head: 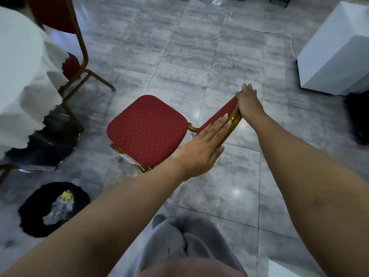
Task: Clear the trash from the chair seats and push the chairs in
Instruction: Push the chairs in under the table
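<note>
A red chair with a gold frame stands in the middle of the floor, its dotted seat (147,129) bare on top. My right hand (248,101) grips the far end of the chair's backrest (221,116) from above. My left hand (203,148) lies flat against the near end of the backrest, fingers straight along the red pad, thumb under the gold rail. A scrap of pale paper or plastic (127,158) pokes out under the seat's front edge. A black trash bag (36,212) on the floor at lower left holds crumpled wrappers.
A table with a white scalloped cloth (22,80) fills the left side. A second red chair (65,47) stands against it. A white box (337,54) and a white cable (259,30) lie on the grey tiled floor at upper right.
</note>
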Available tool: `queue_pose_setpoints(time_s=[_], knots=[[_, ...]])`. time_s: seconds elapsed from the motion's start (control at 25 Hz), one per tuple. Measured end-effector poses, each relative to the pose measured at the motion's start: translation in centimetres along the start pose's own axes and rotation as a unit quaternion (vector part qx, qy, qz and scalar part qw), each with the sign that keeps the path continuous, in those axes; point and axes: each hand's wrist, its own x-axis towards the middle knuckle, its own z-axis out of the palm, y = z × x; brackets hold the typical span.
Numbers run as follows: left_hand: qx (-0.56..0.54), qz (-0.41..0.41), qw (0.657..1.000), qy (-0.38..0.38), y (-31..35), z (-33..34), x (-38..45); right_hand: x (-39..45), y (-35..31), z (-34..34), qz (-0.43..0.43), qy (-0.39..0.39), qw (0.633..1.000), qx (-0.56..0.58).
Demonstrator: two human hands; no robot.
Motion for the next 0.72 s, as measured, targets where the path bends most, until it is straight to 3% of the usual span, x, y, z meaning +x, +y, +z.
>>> queue_pose_setpoints(time_s=[0.24,0.48,0.72], knots=[[-0.014,-0.021,1.0,0.007,0.4,0.3,0.0,1.9,1.5,0.7,0.006,-0.009,1.0,-0.008],[-0.019,-0.072,0.997,0.026,1.7,1.0,1.6,2.9,1.0,-0.7,-0.053,-0.018,0.997,-0.056],[0.002,-0.14,0.988,0.065,3.2,2.8,4.8,6.4,1.5,-1.9,-0.075,-0.054,0.996,-0.014]])
